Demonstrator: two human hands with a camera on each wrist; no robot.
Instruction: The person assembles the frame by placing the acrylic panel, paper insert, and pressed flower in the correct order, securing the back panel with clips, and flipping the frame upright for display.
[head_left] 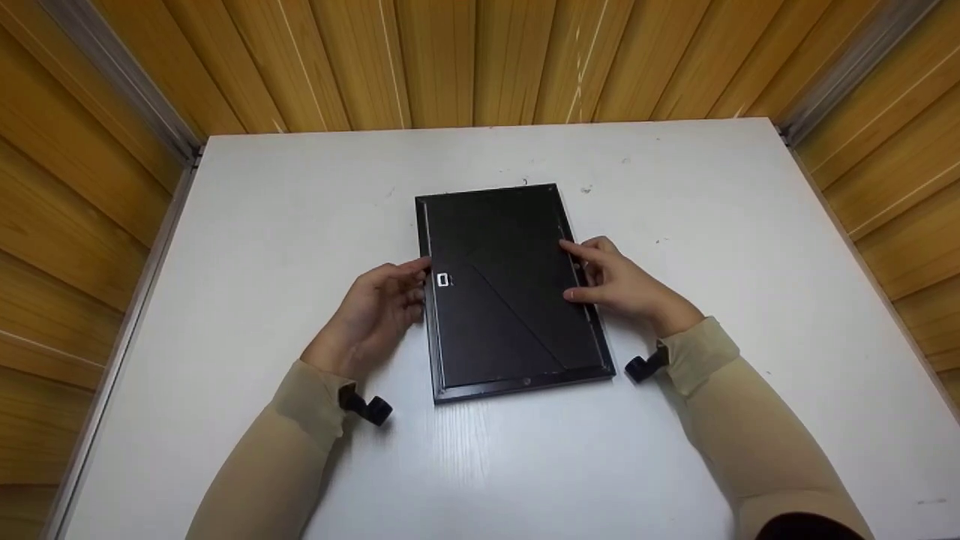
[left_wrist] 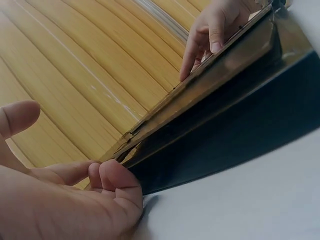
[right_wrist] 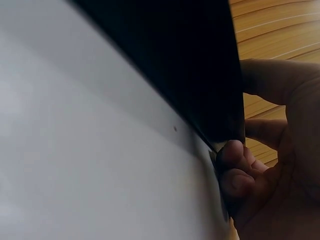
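Note:
A black picture frame (head_left: 499, 225) lies back side up on the white table, slightly turned. A diagonal seam crosses its backing (head_left: 480, 330), and a small metal hanger (head_left: 442, 280) sits near the left edge. My left hand (head_left: 375, 311) holds the left edge, one finger reaching to the rim and the others curled against the side; in the left wrist view its thumb (left_wrist: 22, 117) stands apart. My right hand (head_left: 626, 285) grips the right edge, with two fingertips on top. In the right wrist view, other fingers (right_wrist: 235, 182) curl low at the edge, partly in shadow.
The white table (head_left: 285, 202) extends around the frame, with small dark marks beyond its far edge. Wood-patterned panels (head_left: 442, 60) enclose the back and sides, with metal strips at the corners. A small black camera (head_left: 377, 410) hangs at the left cuff, another (head_left: 637, 369) at the right.

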